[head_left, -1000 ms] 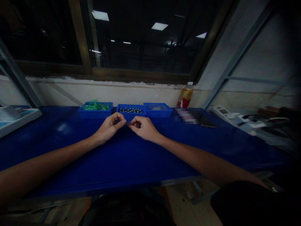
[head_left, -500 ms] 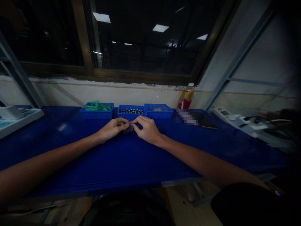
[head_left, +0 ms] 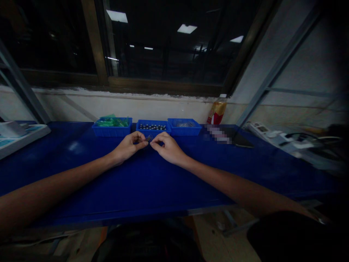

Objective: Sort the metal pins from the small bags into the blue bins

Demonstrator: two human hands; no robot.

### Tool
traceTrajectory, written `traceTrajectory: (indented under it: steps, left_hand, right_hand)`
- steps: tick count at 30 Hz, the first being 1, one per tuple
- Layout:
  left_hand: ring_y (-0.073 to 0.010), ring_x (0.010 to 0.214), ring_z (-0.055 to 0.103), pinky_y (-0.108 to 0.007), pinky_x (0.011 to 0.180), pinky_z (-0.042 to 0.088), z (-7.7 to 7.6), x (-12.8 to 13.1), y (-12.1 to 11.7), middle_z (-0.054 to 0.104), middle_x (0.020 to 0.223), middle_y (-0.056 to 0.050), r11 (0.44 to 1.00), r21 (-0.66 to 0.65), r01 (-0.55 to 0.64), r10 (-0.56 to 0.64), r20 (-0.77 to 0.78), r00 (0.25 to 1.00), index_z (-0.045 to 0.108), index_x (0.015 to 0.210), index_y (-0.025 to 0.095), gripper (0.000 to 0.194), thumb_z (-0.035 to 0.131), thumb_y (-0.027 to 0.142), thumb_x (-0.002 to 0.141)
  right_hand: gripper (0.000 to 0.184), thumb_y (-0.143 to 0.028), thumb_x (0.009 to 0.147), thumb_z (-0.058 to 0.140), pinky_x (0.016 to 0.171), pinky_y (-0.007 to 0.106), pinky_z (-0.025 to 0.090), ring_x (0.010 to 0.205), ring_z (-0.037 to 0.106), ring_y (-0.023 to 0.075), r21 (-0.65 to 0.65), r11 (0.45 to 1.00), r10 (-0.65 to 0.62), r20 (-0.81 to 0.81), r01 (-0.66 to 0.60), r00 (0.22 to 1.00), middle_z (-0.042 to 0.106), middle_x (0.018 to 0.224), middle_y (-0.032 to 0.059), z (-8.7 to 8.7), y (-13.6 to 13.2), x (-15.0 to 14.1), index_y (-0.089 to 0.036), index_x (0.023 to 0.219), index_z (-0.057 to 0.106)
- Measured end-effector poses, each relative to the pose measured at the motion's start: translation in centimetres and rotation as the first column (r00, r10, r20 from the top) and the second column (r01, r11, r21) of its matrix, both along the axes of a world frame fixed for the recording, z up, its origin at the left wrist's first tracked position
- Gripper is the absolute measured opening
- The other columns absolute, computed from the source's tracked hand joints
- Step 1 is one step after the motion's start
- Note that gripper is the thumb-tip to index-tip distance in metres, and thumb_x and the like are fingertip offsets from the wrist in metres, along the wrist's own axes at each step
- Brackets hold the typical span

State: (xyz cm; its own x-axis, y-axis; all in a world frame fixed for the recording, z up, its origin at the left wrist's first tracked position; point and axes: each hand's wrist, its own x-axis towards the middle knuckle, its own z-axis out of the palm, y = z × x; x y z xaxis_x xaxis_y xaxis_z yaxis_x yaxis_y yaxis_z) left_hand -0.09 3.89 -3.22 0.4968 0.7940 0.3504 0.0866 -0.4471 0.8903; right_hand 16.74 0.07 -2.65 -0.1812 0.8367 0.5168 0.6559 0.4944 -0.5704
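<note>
Over the blue table, my left hand (head_left: pixel 130 147) pinches a small clear plastic bag (head_left: pixel 149 137) between thumb and fingers. Something small and yellowish shows at the bag, too dim to name. My right hand (head_left: pixel 169 148) has its thumb and forefinger closed together at the bag's right edge. Just beyond my hands, a blue tray (head_left: pixel 140 132) holds several small dark cylinders with shiny tops. To its right, another blue tray (head_left: pixel 188 131) contains clear plastic pieces that look like bags. The left blue tray (head_left: pixel 111 131) is heaped with green plastic (head_left: pixel 113 122).
A red and gold packet (head_left: pixel 218 113) stands against the wall at the back right. Near it lies a dark flat phone-like object (head_left: pixel 242 141). White power strips (head_left: pixel 24 137) sit at the left, with plugs and cables (head_left: pixel 297 143) at the right. The blue table (head_left: pixel 152 185) ends in front of me.
The clear bag is tilted up between my fingers, and the yellowish thing at it now shows. My hands have shifted only slightly.
</note>
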Motion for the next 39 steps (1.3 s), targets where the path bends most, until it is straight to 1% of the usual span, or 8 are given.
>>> traceTrajectory:
  steps: [6,10,17,22,27,29,35,39]
  left_hand:
    - [-0.0149,0.078,0.051,-0.032,0.078,0.04,0.1,-0.2,0.0,0.054,0.079,-0.001,0.987,0.156,0.047,-0.032,-0.094,0.995,0.054,0.076,0.016,0.008,0.058,0.022,0.073]
    - [-0.0183,0.096,0.047,-0.039,0.09,0.035,0.1,-0.4,0.0,0.051,0.09,-0.003,0.958,0.288,-0.005,0.052,-0.156,0.986,0.059,0.072,0.018,0.004,0.059,0.021,0.074]
    - [-0.0217,0.108,0.039,-0.037,0.082,0.042,0.1,-0.2,-0.1,0.041,0.105,-0.005,0.97,0.241,-0.021,0.083,-0.251,0.964,0.064,0.081,0.02,0.01,0.061,0.023,0.072]
    - [-0.0211,0.097,0.045,-0.036,0.081,0.039,0.2,0.0,-0.1,0.052,0.091,-0.004,0.972,0.229,-0.058,0.114,-0.24,0.964,0.063,0.08,0.019,0.015,0.056,0.032,0.076]
    - [-0.0152,0.062,0.049,-0.028,0.057,0.037,0.0,-0.1,0.1,0.056,0.068,-0.003,0.996,-0.063,-0.07,0.059,-0.155,0.986,0.059,0.073,0.016,0.051,0.023,0.05,0.087]
    - [-0.0142,0.058,0.047,-0.026,0.053,0.034,0.1,-0.1,0.1,0.055,0.066,-0.003,0.993,-0.103,-0.049,0.034,-0.136,0.99,0.057,0.073,0.016,0.059,0.015,0.054,0.087]
    - [-0.0113,0.056,0.04,-0.025,0.054,0.033,0.5,0.1,-0.4,0.043,0.06,0.002,0.998,-0.02,0.053,-0.056,-0.207,0.977,0.047,0.065,0.015,0.037,0.037,0.046,0.084]
    - [-0.01,0.054,0.037,-0.023,0.051,0.03,0.4,0.1,-0.4,0.04,0.06,0.003,0.998,0.056,0.033,-0.015,-0.294,0.956,0.046,0.065,0.015,0.031,0.04,0.04,0.083]
  right_hand:
    - [0.036,-0.041,0.085,0.043,0.081,0.034,0.04,0.085,0.052,0.0153,-0.033,0.999,-0.026,-0.105,0.023,0.994,0.054,0.078,0.0039,-0.4,0.6,0.2,-0.019,0.066,0.064]
    - [0.024,-0.033,0.079,0.053,0.074,0.033,0.042,0.079,0.052,0.0156,-0.041,0.999,-0.026,-0.117,0.021,0.993,0.054,0.074,0.0032,-0.1,0.1,-0.1,-0.018,0.062,0.06]
    - [0.007,-0.021,0.076,0.052,0.058,0.026,0.042,0.062,0.051,0.011,0.004,0.999,0.034,-0.224,-0.034,0.974,0.054,0.068,-0.0005,0.1,-0.2,-0.3,-0.018,0.069,0.051]
    - [0.008,-0.02,0.081,0.046,0.063,0.026,0.041,0.068,0.051,0.0121,0.218,0.973,0.072,0.022,-0.075,0.997,0.052,0.071,0.0003,0.7,-1.0,0.0,-0.018,0.076,0.052]
    - [0.012,-0.018,0.084,0.043,0.07,0.027,0.04,0.075,0.051,0.0134,0.256,0.953,0.089,0.274,-0.161,0.958,0.055,0.079,0.0025,0.7,-1.2,0.3,-0.018,0.083,0.054]
    - [0.012,-0.019,0.084,0.043,0.07,0.027,0.039,0.075,0.052,0.0135,0.234,0.956,0.094,0.325,-0.176,0.941,0.056,0.079,0.0027,0.5,-1.0,0.5,-0.018,0.084,0.054]
    - [0.008,-0.017,0.082,0.045,0.07,0.026,0.038,0.073,0.051,0.0135,0.189,0.965,0.093,0.398,-0.18,0.913,0.056,0.076,0.0019,0.3,-0.6,0.6,-0.018,0.082,0.053]
    - [0.007,-0.018,0.08,0.047,0.068,0.026,0.038,0.071,0.05,0.0132,0.118,0.979,0.113,0.363,-0.166,0.925,0.056,0.072,0.0014,0.1,-0.4,0.5,-0.017,0.077,0.053]
